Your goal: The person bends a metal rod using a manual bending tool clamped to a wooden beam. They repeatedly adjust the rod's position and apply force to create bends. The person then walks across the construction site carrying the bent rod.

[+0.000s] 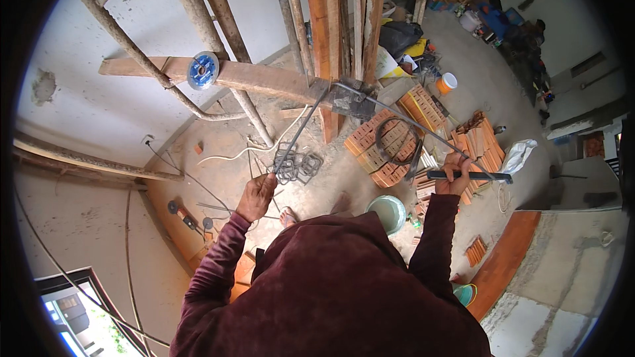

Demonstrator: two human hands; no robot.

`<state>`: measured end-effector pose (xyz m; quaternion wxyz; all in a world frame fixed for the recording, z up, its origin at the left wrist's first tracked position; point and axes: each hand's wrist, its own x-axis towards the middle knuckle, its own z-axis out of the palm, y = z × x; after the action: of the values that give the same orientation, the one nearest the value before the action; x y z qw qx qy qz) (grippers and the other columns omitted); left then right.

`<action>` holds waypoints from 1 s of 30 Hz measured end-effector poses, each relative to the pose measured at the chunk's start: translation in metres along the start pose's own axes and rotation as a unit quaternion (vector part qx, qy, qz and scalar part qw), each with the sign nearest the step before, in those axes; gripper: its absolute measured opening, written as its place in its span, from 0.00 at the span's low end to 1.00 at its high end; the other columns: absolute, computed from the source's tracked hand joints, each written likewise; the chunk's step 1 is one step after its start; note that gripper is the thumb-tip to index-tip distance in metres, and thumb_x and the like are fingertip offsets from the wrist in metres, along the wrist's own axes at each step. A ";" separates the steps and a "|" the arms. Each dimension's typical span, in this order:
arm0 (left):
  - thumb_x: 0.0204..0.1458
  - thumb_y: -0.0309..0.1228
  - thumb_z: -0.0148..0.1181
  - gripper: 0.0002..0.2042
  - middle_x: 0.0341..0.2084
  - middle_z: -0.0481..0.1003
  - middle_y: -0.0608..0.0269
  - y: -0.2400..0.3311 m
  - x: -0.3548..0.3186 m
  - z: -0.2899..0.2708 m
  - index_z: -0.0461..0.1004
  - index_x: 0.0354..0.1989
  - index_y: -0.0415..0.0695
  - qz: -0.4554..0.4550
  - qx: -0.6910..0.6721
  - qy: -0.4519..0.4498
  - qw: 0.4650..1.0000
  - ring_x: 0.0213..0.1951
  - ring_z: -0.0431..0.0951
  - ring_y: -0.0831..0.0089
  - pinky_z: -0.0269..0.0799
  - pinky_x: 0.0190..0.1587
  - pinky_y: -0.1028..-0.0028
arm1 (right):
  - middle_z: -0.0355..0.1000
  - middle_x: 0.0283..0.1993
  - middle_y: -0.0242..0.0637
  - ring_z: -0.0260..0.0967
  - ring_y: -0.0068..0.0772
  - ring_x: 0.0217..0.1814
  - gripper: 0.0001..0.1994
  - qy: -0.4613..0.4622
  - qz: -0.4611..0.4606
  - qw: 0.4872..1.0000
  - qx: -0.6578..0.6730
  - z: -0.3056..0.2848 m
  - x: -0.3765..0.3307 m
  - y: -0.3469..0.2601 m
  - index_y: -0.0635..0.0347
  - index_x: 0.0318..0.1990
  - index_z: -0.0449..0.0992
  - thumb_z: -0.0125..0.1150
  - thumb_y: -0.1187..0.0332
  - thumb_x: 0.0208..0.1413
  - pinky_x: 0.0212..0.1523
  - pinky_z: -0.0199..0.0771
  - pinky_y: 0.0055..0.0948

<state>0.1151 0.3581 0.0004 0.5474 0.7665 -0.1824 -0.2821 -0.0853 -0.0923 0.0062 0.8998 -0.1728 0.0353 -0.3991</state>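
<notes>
Blue disc [202,71] is sitting on the wooden beam [271,83], my left hand [257,198] is pinching one end of a thin metal rod [301,130] that reaches up to the dark block [354,101], and my right hand [454,174] is wrapped round a black bar [477,176].

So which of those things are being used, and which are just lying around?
Being used, it seems:
dark rod, in the left hand
black bar, in the right hand
dark block on the wooden board

Just lying about, probably:
bricks
green bucket
power tool on the floor
</notes>
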 end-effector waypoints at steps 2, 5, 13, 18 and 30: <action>0.65 0.42 0.40 0.21 0.14 0.59 0.67 0.006 0.004 -0.006 0.64 0.24 0.39 0.016 0.034 0.004 0.999 0.19 0.57 0.77 0.57 0.23 0.73 | 0.66 0.59 0.49 0.71 0.33 0.48 0.13 -0.005 -0.003 1.000 0.004 -0.004 -0.004 0.003 0.66 0.45 0.70 0.50 0.64 0.63 0.16 0.64 0.12; 0.65 0.37 0.40 0.16 0.15 0.60 0.63 0.031 0.002 -0.012 0.69 0.33 0.37 0.040 0.070 0.014 0.997 0.21 0.60 0.74 0.61 0.26 0.71 | 0.67 0.57 0.50 0.74 0.30 0.43 0.12 0.048 -0.017 0.999 -0.006 0.003 -0.007 0.014 0.63 0.45 0.71 0.49 0.64 0.63 0.13 0.63 0.10; 0.64 0.31 0.43 0.14 0.17 0.60 0.64 0.041 0.001 -0.020 0.68 0.53 0.39 0.053 0.094 0.013 0.994 0.21 0.61 0.76 0.63 0.27 0.74 | 0.64 0.60 0.54 0.68 0.41 0.58 0.11 0.024 -0.016 0.999 -0.043 0.010 -0.012 0.018 0.65 0.47 0.67 0.46 0.66 0.64 0.12 0.66 0.12; 0.63 0.31 0.43 0.15 0.17 0.60 0.64 0.048 -0.001 -0.022 0.69 0.53 0.39 0.034 0.079 0.017 0.996 0.20 0.61 0.77 0.62 0.27 0.75 | 0.63 0.60 0.53 0.67 0.40 0.60 0.11 0.055 -0.021 0.995 -0.075 0.017 -0.010 0.022 0.64 0.47 0.66 0.45 0.66 0.65 0.12 0.67 0.13; 0.63 0.29 0.43 0.15 0.26 0.72 0.50 0.048 0.006 -0.031 0.68 0.53 0.34 0.069 0.097 0.020 0.993 0.29 0.71 0.69 0.68 0.38 0.73 | 0.63 0.61 0.53 0.66 0.39 0.60 0.12 0.019 0.007 0.998 -0.060 0.014 -0.016 0.024 0.65 0.47 0.67 0.45 0.66 0.65 0.11 0.66 0.12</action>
<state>0.1413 0.3614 0.0518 0.4923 0.8069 -0.2501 -0.2097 -0.0763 -0.0620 0.0105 0.8900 -0.2185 0.0770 -0.3927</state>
